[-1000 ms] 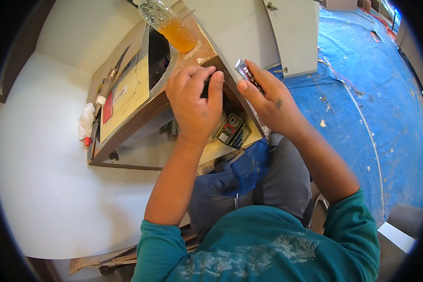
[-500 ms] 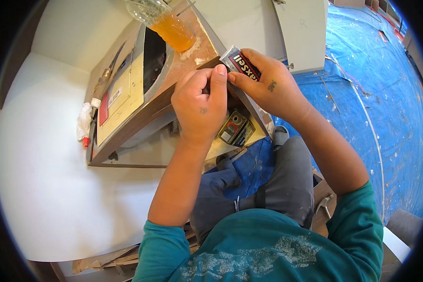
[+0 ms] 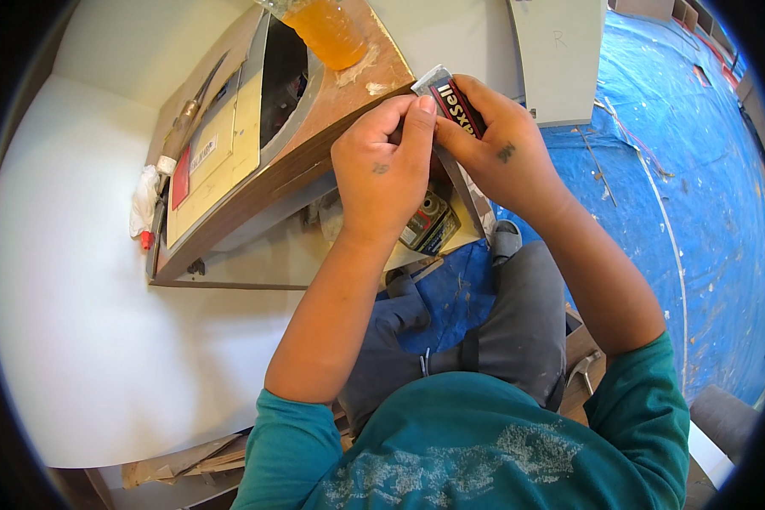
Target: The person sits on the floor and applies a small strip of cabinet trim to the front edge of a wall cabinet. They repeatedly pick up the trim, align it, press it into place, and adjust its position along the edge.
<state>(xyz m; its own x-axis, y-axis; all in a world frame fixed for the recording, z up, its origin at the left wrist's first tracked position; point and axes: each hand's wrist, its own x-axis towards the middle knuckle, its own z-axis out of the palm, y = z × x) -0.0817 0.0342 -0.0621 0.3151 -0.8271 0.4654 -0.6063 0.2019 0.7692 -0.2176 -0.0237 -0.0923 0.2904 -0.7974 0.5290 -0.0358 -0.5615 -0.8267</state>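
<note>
Dark packet [image 3: 461,109]: upper centre of the frame, by the bench [image 3: 336,102] corner, silver end tilted toward upper left.
Right hand [image 3: 510,146]: closed around the packet, thumb and fingers gripping its sides.
Left hand [image 3: 384,170]: curled, thumb tip at the silver end; anything inside is hidden.
Progress: packet gripped, both hands at it; whether its end is opened, and what remains, cannot be told.

A cabinet top [image 3: 357,83] bears a bottle of orange liquid [image 3: 330,36] and a long tool [image 3: 178,135].
</note>
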